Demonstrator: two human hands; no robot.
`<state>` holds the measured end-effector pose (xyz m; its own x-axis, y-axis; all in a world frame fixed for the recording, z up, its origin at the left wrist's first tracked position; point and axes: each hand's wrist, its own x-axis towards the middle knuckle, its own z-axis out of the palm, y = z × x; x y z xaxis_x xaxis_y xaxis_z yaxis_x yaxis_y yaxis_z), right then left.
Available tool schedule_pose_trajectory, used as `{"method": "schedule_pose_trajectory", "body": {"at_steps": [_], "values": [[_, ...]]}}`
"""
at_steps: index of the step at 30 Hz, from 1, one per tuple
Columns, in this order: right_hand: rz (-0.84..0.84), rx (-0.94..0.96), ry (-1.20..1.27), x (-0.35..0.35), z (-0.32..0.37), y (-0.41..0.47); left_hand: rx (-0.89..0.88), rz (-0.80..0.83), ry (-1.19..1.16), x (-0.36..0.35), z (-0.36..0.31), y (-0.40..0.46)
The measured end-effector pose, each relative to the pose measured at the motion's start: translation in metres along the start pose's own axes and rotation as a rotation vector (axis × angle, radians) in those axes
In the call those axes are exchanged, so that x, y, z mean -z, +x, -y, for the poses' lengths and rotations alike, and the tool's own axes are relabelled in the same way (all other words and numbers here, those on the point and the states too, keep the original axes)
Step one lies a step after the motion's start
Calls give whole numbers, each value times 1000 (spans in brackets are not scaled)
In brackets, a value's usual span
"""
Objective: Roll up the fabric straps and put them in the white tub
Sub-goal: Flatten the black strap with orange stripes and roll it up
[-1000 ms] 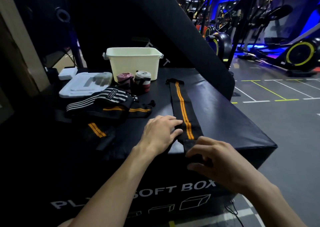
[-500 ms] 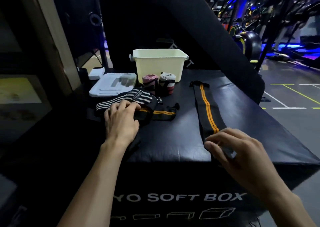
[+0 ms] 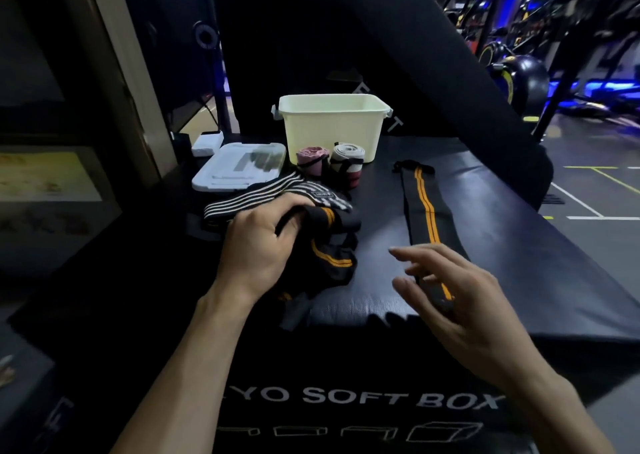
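Black box [image 3: 502, 245] carries all. Right hand [image 3: 464, 301] hovers released over near end of flat strap [image 3: 424, 211] by front edge. Left hand [image 3: 263, 242] grasps bunched strap [image 3: 332, 256] at middle. Two rolls [image 3: 329, 166] behind, touching tub [image 3: 332, 128] near back edge.

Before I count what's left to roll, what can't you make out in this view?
- Inside of the white plastic tub: near wall hides it.
- Black orange-striped fabric strap: near end under the right hand.
- Bunched black orange-striped strap: partly covered by the gripping left hand.
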<state>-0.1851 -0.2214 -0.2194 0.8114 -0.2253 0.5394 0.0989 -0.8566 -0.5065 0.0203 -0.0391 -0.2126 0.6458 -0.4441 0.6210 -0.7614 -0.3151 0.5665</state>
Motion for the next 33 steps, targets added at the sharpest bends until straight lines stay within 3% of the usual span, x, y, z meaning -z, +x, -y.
{"method": "schedule_pose_trajectory", "body": {"at_steps": [4, 9, 15, 19, 21, 25, 26, 29, 31, 33], "values": [[150, -25, 36, -9, 11, 35, 20, 165, 51, -5, -7, -1], [346, -84, 32, -33, -6, 102, -3, 189, 23, -6, -9, 1], [394, -44, 91, -46, -19, 160, 71, -36, -106, 3, 10, 9], [521, -3, 144, -49, -5, 192, 133, -153, -167, 14, 16, 13], [469, -75, 185, -49, -12, 204, 177, -215, -149, 22, 23, 15], [58, -168, 310, -54, -31, 221, 184, -220, -213, 33, 31, 19], [99, -127, 324, -56, -24, 218, 166, -179, -266, 33, 27, 19], [493, -62, 103, -69, -1, 205, 148, -60, -421, 30, 14, 18], [492, -2, 41, -66, 10, 195, 170, -70, -432, 26, 12, 20], [439, -47, 192, -49, 21, 185, 200, -101, -406, 23, 10, 20]]}}
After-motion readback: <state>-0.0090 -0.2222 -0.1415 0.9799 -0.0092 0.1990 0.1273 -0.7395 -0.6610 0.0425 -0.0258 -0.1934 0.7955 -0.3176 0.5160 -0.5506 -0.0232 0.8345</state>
